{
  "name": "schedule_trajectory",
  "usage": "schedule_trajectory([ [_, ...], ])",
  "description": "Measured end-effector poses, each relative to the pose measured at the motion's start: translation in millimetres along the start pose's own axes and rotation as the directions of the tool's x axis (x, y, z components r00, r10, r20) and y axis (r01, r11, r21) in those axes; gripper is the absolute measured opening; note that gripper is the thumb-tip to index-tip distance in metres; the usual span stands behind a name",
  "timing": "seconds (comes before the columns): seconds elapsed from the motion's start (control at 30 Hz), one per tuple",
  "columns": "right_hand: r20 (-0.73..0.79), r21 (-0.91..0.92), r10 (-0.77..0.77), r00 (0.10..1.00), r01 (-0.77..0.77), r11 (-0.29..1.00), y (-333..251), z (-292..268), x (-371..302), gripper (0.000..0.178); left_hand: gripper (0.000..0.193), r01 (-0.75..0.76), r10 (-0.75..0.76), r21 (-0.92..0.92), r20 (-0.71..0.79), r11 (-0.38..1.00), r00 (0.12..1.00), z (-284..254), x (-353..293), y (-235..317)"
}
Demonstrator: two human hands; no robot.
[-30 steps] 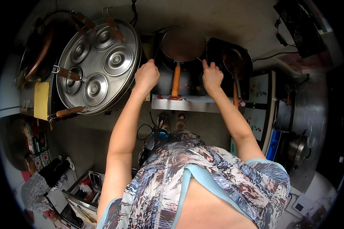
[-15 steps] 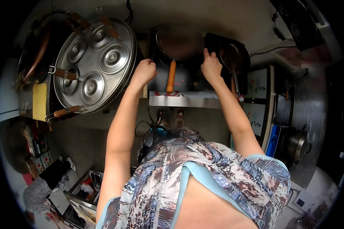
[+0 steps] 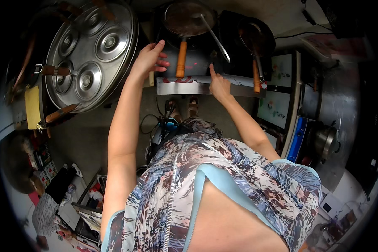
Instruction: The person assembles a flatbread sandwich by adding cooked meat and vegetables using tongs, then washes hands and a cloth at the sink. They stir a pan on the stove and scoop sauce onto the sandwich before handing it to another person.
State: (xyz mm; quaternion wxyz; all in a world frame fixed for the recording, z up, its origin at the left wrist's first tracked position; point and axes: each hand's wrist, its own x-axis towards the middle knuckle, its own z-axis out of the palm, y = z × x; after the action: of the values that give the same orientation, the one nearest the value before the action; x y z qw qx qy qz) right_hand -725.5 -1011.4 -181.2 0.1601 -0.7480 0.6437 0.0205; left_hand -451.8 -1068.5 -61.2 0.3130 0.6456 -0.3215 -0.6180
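Note:
A dark pan (image 3: 189,30) sits on a black cooktop (image 3: 197,59), its wooden handle (image 3: 182,59) pointing toward me. Dark brown contents show in the pan. A long metal utensil (image 3: 215,38) leans over the pan's right rim; its end inside is too dim to tell the kind. My left hand (image 3: 149,60) is open and empty, fingers spread, at the cooktop's left side. With its index finger stretched out, my right hand (image 3: 219,85) reaches to the front panel of the cooktop, beside a small red lit display (image 3: 190,66). Its other fingers are curled and hold nothing visible.
A large round metal lid with several small round lids (image 3: 88,80) stands at the left, wooden-handled tools along its rim. A second pan (image 3: 256,40) sits right of the cooktop. A metal strip (image 3: 185,88) edges the counter. A cabinet (image 3: 277,92) stands at the right.
My left hand has opened from a closed shape. My right hand has moved left and nearer, to the cooktop's panel. The view has shifted, and the pan's contents and metal utensil now show clearly.

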Motion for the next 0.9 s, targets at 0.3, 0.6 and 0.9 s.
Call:
schedule_trajectory([
  [0.3,-0.040,0.184,0.024,0.999,-0.017,0.983,1,-30,-6,0.071,0.072,0.054,-0.050,-0.089,0.039,0.995,0.998,-4,0,-29],
  [0.6,0.159,0.257,-0.038,0.986,-0.004,0.967,23,-5,-52,0.059,0.041,-0.119,0.158,0.229,-0.162,0.966,0.974,26,7,-53],
  [0.9,0.239,0.306,-0.211,0.948,0.133,0.943,57,-25,-60,0.051,0.042,-0.087,0.561,0.807,-0.323,0.584,0.762,78,27,-48],
])
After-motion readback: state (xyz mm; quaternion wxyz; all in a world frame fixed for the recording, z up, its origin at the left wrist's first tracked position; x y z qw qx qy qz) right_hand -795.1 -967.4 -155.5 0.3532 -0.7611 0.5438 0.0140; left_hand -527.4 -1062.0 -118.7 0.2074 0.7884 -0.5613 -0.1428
